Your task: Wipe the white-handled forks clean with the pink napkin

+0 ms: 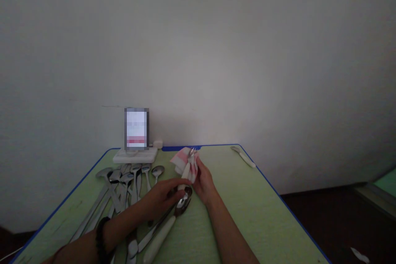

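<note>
My left hand [167, 198] is closed around the pale handle of a fork [192, 154], whose metal tines point up and away from me. My right hand [203, 181] grips a pink-and-white cloth [181, 160] that lies behind and against the fork. Just below my left fingers, a large spoon with a cream handle [162, 237] rests on the table, its shiny bowl partly covered. To the left, and partly under my left forearm, lies a heap of metal spoons and long-handled utensils [125, 179].
A lit, blurred-out screen [136, 128] stands on a white base [135, 156] at the back left, beside a white plug [157, 144]. Another pale-handled utensil [246, 160] lies by the right edge of the green, blue-rimmed table [262, 222]. The wall rises directly behind.
</note>
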